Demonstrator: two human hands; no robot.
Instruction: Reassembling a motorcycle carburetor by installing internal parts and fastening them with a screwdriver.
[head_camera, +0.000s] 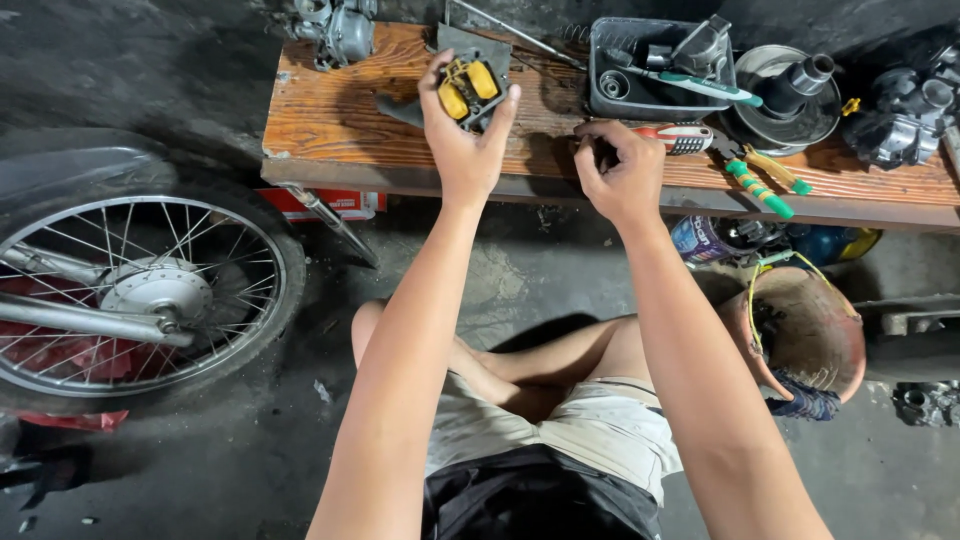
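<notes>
My left hand (463, 140) holds up a small dark metal part with two yellow floats (468, 88) over the wooden bench (330, 120). To its right, my right hand (620, 172) rests on the bench with its fingers curled and pinched around something small and dark that I cannot make out. Just beyond the right hand's fingers lies a tool with a red-and-white handle (680, 136).
A dark tray of parts (650, 70) holds a teal-handled screwdriver (705, 88). Pliers with green-and-yellow handles (765, 178), a round metal part (790, 95) and engine pieces (905, 115) lie to the right. A spoked motorcycle wheel (140, 295) stands left; an orange bucket (805, 335) sits under the bench.
</notes>
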